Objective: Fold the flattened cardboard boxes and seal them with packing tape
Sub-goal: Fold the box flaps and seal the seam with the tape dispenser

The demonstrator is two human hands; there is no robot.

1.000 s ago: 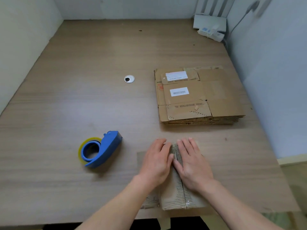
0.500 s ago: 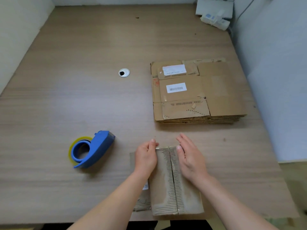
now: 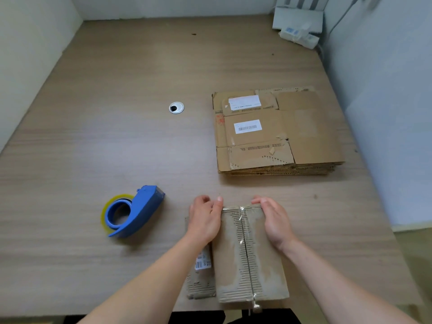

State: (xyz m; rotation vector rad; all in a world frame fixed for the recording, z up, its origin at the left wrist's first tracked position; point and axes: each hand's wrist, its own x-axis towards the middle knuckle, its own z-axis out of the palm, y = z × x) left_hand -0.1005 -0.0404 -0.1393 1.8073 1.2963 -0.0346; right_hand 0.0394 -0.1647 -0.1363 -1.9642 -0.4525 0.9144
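Note:
A folded cardboard box (image 3: 247,256) stands at the table's near edge, with clear tape along its top seam. My left hand (image 3: 204,218) holds its far left corner, thumb on the top edge and fingers curled down the side. At the far right corner my right hand (image 3: 272,218) grips the box the same way. A blue tape dispenser (image 3: 133,212) with a yellowish roll lies to the left of the box. The stack of flattened cardboard boxes (image 3: 275,132) lies further back on the right.
A round metal cable grommet (image 3: 176,107) sits in the wooden table (image 3: 105,136) left of the stack. White devices (image 3: 298,29) rest in the far right corner. Walls close in the left, back and right sides.
Both hands have slid from the top seam out to the box's far corners and now grip its sides. The taped top face is uncovered.

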